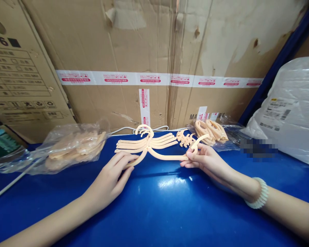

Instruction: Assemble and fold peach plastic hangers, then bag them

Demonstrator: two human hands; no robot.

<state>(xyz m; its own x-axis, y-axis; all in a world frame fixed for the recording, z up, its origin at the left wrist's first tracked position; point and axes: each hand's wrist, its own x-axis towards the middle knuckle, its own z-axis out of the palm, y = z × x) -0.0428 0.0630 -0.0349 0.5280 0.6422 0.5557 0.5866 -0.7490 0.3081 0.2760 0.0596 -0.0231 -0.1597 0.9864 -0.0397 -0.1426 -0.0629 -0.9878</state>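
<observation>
A peach plastic clothes hanger (167, 157) is spread between my hands above the blue table. Its left arm is pinched in the fingers of my left hand (115, 173). My right hand (206, 160) is closed at the tip of its right arm. A small curved hook piece (195, 146) also sits in those right fingers; whether it is joined to the arm I cannot tell. Just behind lie several matching hangers (164, 141) in a stack, their hooks overlapping near the middle. Beside that stack is a small heap of loose hooks (185, 138).
Clear bags of peach hanger parts lie at left (74, 147) and back right (211, 132). A large cardboard box (118, 106) stands behind the table (154, 212). At right is a white wrapped package (293, 113); at left, a green-labelled container (3, 144) and a white cable (15, 180).
</observation>
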